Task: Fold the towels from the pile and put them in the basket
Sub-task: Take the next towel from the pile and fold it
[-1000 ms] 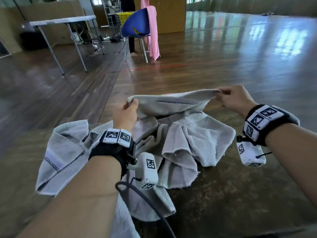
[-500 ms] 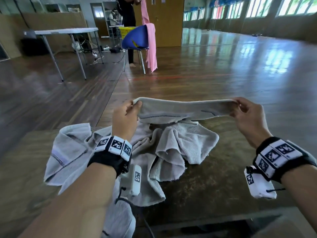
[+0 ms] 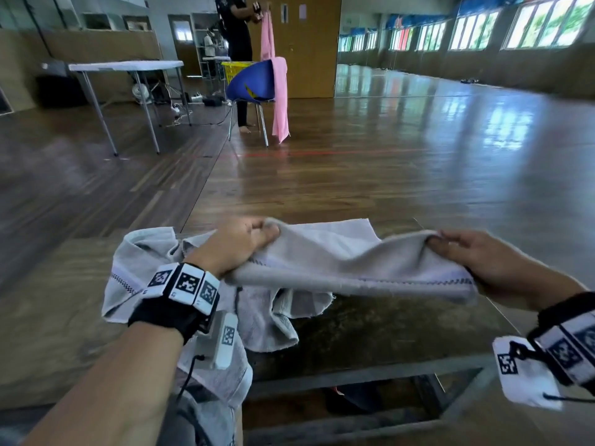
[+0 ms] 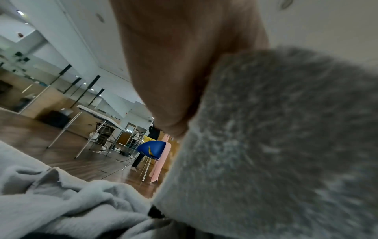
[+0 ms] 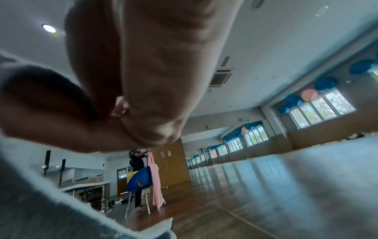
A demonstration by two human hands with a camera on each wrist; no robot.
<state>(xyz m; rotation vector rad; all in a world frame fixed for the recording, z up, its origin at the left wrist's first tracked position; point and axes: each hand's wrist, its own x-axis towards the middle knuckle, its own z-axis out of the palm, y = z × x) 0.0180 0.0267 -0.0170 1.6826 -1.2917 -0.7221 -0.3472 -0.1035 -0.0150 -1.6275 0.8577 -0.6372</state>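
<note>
A grey towel (image 3: 341, 262) hangs stretched between my two hands above the brown table (image 3: 370, 329). My left hand (image 3: 238, 243) grips its left end with curled fingers; in the left wrist view the towel (image 4: 276, 145) fills the right side below my palm (image 4: 174, 64). My right hand (image 3: 463, 252) pinches the right end, and the right wrist view shows its fingers (image 5: 126, 80) curled over the cloth (image 5: 40, 194). Under the held towel a pile of crumpled grey towels (image 3: 145, 259) lies on the table's left half. No basket for the towels shows near my hands.
Beyond the table's far edge lies a wooden hall floor (image 3: 386, 156). A blue chair (image 3: 254, 82) draped with pink cloth (image 3: 280, 98) stands far ahead, a person (image 3: 236, 43) behind it by a yellow basket (image 3: 235, 70). A white folding table (image 3: 128, 67) stands far left.
Both hands have lifted the towel's top edge up and toward me and pulled it wider, so it now hangs taut above the pile. My head has tilted up.
</note>
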